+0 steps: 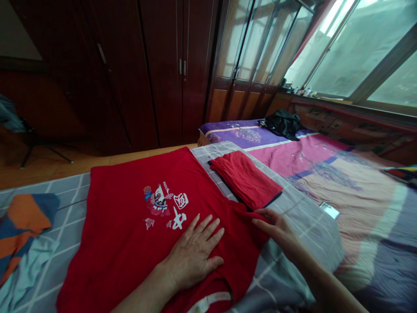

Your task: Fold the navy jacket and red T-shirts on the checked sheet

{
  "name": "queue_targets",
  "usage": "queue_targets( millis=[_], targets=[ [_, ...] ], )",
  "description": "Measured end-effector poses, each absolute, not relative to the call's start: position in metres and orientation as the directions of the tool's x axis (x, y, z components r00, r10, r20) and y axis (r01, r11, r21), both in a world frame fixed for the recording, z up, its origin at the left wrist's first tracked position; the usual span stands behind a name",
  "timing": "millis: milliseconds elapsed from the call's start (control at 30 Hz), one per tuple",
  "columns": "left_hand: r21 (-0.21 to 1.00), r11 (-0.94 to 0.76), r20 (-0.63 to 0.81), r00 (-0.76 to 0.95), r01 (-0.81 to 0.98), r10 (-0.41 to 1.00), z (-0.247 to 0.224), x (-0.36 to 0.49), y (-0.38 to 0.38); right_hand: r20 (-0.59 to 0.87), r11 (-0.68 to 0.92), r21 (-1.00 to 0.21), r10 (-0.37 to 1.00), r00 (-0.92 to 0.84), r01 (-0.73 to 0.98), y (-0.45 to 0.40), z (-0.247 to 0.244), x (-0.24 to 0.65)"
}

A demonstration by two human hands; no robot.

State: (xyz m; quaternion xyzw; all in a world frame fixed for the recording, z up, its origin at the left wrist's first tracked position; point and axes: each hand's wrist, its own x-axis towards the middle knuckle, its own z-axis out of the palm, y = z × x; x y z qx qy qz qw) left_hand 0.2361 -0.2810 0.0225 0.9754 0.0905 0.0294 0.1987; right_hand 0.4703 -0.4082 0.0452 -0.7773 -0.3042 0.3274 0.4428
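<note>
A red T-shirt (120, 217) lies spread flat on a grey checked blanket (289, 230), with a white and coloured print (164, 204) on its front. My left hand (192, 256) presses flat on the shirt just below the print, fingers apart. My right hand (273, 230) has its fingers and thumb at the shirt's folded-over right edge, apparently pinching the cloth. Just beyond that hand, a folded red garment (244, 178) sits on the blanket, not touching my right hand.
An orange and blue cloth (22, 221) lies left of the shirt. A pink and purple quilt (325, 187) covers the bed, with a small silver object (329, 210) and a black bundle (283, 124) on it. Dark wardrobes (163, 65) stand behind, and a window (358, 48) is at right.
</note>
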Motion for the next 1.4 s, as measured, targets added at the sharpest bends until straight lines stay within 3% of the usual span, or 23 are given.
queue_targets(
  millis=[67, 133, 200, 267, 333, 400, 467, 533, 633, 933, 1133, 1300, 1400],
  targets=[
    [0.405, -0.900, 0.032, 0.982, 0.159, 0.188, 0.022, 0.236, -0.281, -0.374, -0.435, -0.900, 0.754, 0.540, -0.016, -0.410, 0.048, 0.469],
    [0.425, -0.892, 0.047, 0.981, 0.153, 0.190, 0.022, 0.235, -0.281, -0.433, -0.450, -0.888, 0.742, 0.511, -0.099, -0.408, 0.051, 0.468],
    [0.471, -0.871, 0.062, 0.980, 0.139, 0.190, 0.022, 0.234, -0.280, -0.362, -0.406, -0.912, 0.744, 0.562, -0.050, -0.403, 0.053, 0.465],
    [0.558, -0.818, 0.084, 0.971, 0.141, 0.224, 0.022, 0.234, -0.278, -0.127, -0.330, -0.922, 0.753, 0.646, 0.203, -0.397, 0.055, 0.456],
    [0.689, -0.702, 0.115, 0.930, 0.178, 0.349, 0.022, 0.234, -0.276, 0.212, -0.198, -0.768, 0.819, 0.534, 0.609, -0.391, 0.055, 0.438],
    [0.821, -0.531, 0.134, 0.832, 0.211, 0.538, 0.021, 0.235, -0.273, 0.371, 0.022, -0.470, 0.912, 0.175, 0.882, -0.389, 0.054, 0.414],
    [0.896, -0.395, 0.136, 0.724, 0.201, 0.677, 0.020, 0.236, -0.271, 0.269, 0.222, -0.267, 0.952, -0.148, 0.938, -0.392, 0.050, 0.393],
    [0.915, -0.356, 0.143, 0.670, 0.191, 0.728, 0.018, 0.237, -0.270, 0.148, 0.293, -0.211, 0.952, -0.266, 0.932, -0.398, 0.044, 0.380],
    [0.891, -0.405, 0.168, 0.681, 0.204, 0.713, 0.016, 0.237, -0.271, 0.146, 0.235, -0.195, 0.967, -0.209, 0.952, -0.409, 0.034, 0.384],
    [0.700, -0.676, 0.267, 0.795, 0.228, 0.545, 0.013, 0.238, -0.273, 0.368, 0.089, -0.150, 0.929, -0.028, 0.985, -0.430, 0.037, 0.423],
    [0.675, -0.701, 0.267, 0.809, 0.230, 0.524, 0.012, 0.237, -0.272, 0.299, 0.118, -0.173, 0.952, -0.062, 0.978, -0.432, 0.035, 0.419],
    [0.678, -0.695, 0.261, 0.806, 0.238, 0.531, 0.014, 0.237, -0.272, 0.456, 0.077, -0.137, 0.890, -0.006, 0.988, -0.435, 0.035, 0.426],
    [0.669, -0.705, 0.255, 0.818, 0.236, 0.516, 0.015, 0.237, -0.272, 0.457, 0.079, -0.113, 0.889, -0.019, 0.990, -0.438, 0.035, 0.429]
  ],
)
